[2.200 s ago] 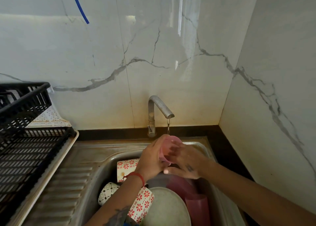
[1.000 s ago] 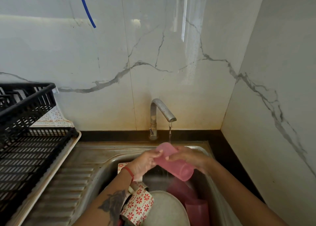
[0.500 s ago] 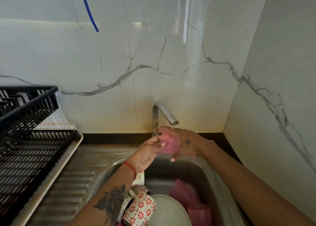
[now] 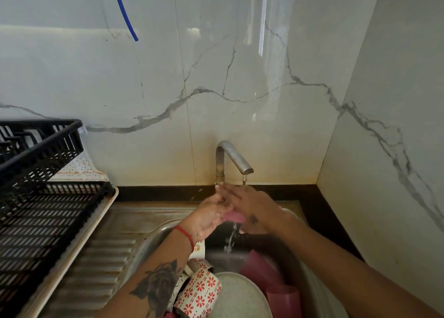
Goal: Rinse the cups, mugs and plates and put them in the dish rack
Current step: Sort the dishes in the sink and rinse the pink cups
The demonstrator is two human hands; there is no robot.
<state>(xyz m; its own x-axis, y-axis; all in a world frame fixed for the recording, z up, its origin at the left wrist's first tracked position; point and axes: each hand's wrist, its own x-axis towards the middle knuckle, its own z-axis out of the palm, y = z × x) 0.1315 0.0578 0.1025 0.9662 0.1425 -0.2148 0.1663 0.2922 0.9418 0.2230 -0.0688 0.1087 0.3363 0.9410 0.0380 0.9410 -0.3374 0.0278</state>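
Note:
A pink cup is held between both hands under the running tap, and water spills from it into the sink. My left hand grips the cup from the left. My right hand covers its top and right side, hiding most of it. Below in the sink lie a white mug with red flowers, a pale plate and more pink cups. The black dish rack stands at the left.
A ribbed steel drainboard lies between the sink and the rack's cream tray. Marble walls close in behind and on the right. A blue hose hangs on the back wall.
Both hands have turned the pink cup under the stream and raised it nearer the spout. My right hand now lies over it, and water pours out below.

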